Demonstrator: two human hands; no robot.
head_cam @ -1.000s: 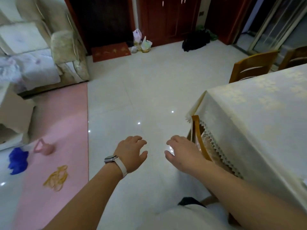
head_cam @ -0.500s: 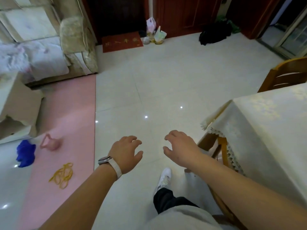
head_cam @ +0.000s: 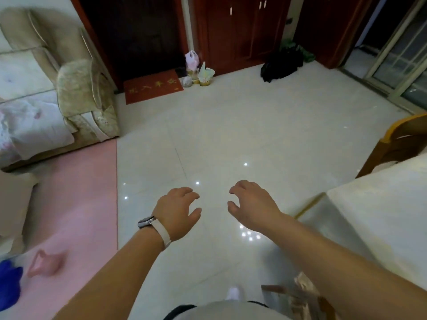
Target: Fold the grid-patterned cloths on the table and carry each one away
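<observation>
Grid-patterned cloths do not show in this view, so you cannot tell where they lie. Your left hand (head_cam: 178,211) and your right hand (head_cam: 251,204) hang side by side over the glossy white tile floor (head_cam: 231,135), palms down. Their fingers are loosely curled and they hold nothing; the two hands are near but apart. A grey watch with a white strap (head_cam: 150,222) sits on your left wrist.

At 4 o'clock from the hands is the corner of the table under a cream tablecloth (head_cam: 381,215). At 2 o'clock, behind the table, stands an orange-brown wooden chair (head_cam: 397,144). At 6 o'clock, low in the frame, a white shoe (head_cam: 233,293) is on the floor. At 9 o'clock lies a pink rug (head_cam: 80,192), with a blurred pink object (head_cam: 46,264) on it and a deep blue soft thing (head_cam: 9,282) at its edge. At 10 o'clock is a beige flowered sofa (head_cam: 85,95), at 11 o'clock a red doormat (head_cam: 152,88), at 12 o'clock a few small plastic bags (head_cam: 198,70), and at 1 o'clock a black heap (head_cam: 282,65).
</observation>
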